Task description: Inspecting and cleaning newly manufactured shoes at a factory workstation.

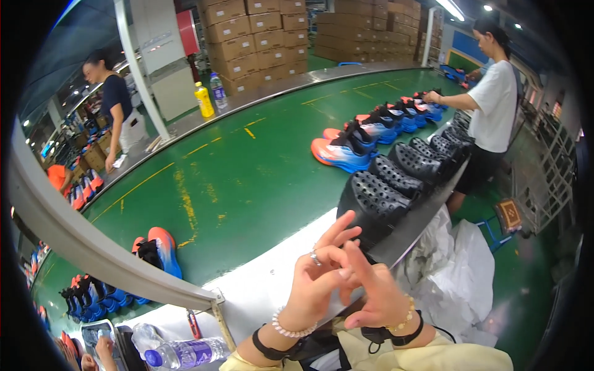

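Forearms [250, 351] slant inward at the near edge of the bench [247, 185], bringing the left hand [318, 281] and right hand [382, 297] together. Left fingers bend, some tips pointing up and right; the right thumb and forefinger stand spread apart, the rest partly hidden. Whether either hand's fingers grasp anything small, I cannot tell. Black clogs [371, 195] line the bench's near edge just beyond the fingertips, with sneakers [340, 151] alongside, farther in.

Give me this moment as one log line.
Left hand: nothing visible held | right hand: same, fingers overlapping in view | nearest: black perforated clogs | beyond: coral-and-blue sneakers
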Available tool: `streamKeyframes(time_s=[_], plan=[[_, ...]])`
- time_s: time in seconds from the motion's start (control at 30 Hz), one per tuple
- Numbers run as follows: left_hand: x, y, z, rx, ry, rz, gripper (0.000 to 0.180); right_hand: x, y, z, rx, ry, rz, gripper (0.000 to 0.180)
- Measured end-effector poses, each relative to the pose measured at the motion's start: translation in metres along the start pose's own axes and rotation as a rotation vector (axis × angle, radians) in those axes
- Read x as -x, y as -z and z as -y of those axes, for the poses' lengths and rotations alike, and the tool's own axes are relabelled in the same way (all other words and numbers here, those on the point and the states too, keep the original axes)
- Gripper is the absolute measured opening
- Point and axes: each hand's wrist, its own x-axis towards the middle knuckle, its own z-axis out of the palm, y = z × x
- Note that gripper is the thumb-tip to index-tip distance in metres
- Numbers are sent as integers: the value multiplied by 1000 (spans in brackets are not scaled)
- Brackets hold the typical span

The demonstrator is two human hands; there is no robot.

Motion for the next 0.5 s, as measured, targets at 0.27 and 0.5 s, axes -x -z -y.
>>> streamKeyframes(time_s=[0.27,0.5], plan=[[-1,4,2,-274,-182,1,28,3,-3,6,-750,-270,142,113],[-1,-2,-3,-309,-183,-35,12,6,-3,1,-798,-279,106,115]])
